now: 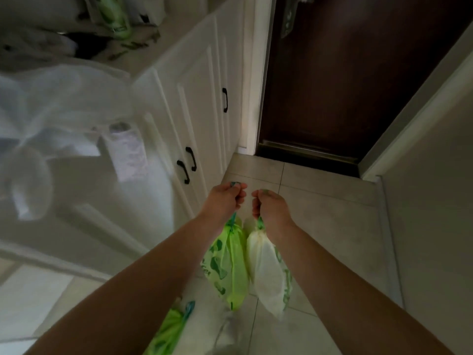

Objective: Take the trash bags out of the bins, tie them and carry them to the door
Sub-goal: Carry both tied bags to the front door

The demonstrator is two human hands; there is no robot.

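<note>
My left hand [225,198] is shut on the teal drawstring of a bright green trash bag [227,262] that hangs below it over the floor. My right hand [268,206] is shut on the drawstring of a pale, whitish-green trash bag [268,272] hanging right beside the first; the two bags touch. Both bags look tied at the neck. A third green bag [171,329] with a teal tie shows under my left forearm at the bottom. The dark brown door [345,85] stands shut straight ahead, about a tile's length beyond my hands.
White cabinets [194,103] with black handles line the left side, their top cluttered with bags and a green packet [115,16]. A translucent plastic bag [64,124] blurs the left foreground. A white wall [422,175] bounds the right. Pale tiles [320,226] cover the floor.
</note>
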